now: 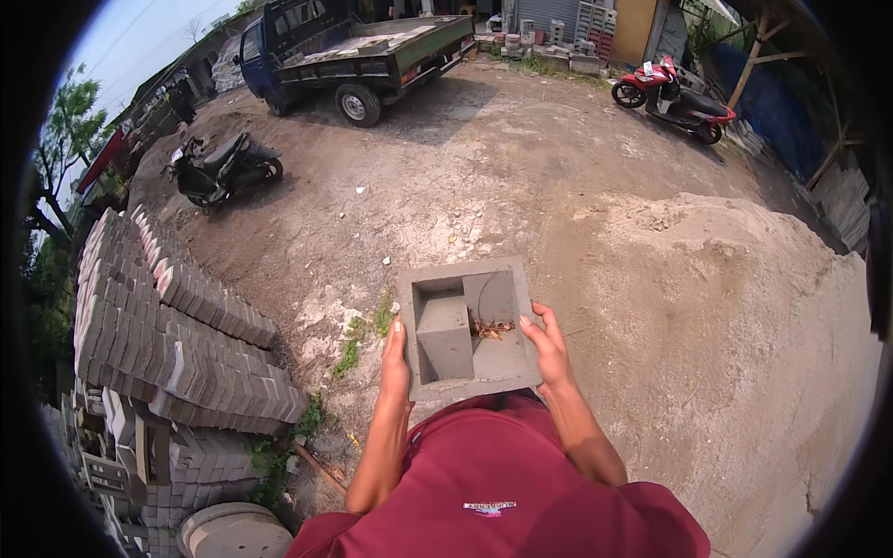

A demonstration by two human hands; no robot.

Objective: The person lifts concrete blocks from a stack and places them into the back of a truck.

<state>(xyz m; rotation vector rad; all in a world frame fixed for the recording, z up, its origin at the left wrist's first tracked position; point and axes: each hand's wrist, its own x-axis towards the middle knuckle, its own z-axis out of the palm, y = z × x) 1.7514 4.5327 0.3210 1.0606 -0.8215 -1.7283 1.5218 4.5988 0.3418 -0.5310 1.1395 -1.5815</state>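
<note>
Sunlight falls on a dirt yard (512, 139); a flatbed truck (400, 63) stands by its far edge, stacked pavers (172, 325) line its left edge, a sand heap (726, 298) its right.

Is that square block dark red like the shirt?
No, the hollow block is grey, while the shirt is dark red.
</note>
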